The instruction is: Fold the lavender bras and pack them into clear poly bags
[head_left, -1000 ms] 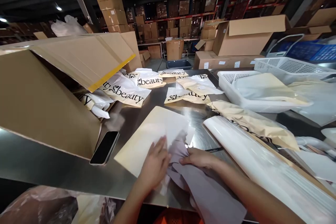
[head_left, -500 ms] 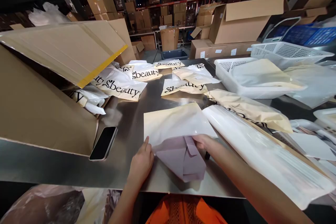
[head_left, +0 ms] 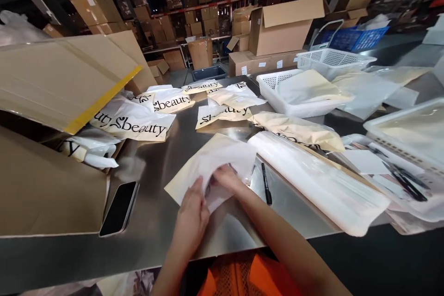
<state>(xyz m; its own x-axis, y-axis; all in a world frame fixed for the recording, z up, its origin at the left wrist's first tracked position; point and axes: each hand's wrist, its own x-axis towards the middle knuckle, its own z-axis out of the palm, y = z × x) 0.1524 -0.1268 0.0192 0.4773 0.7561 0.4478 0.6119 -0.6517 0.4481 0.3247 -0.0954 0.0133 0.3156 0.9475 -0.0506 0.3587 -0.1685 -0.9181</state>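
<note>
A white and cream plastic mailing bag lies on the metal table with its open mouth towards me. My left hand grips the near left edge of that mouth, fingers closed on the plastic. Into the opening reaches my right hand, its fingertips hidden inside. The pale purple folded packet is now largely out of sight within the bag. A black marker pen rests just right of the bag, apart from both hands.
A phone lies at left beside a big open carton. Printed mailing bags are spread behind. A roll of clear plastic lies at right, with white baskets and scissors beyond.
The purple packet has gone into the bag. My right hand has moved left into the bag's mouth, uncovering the marker. The view has swung to the right.
</note>
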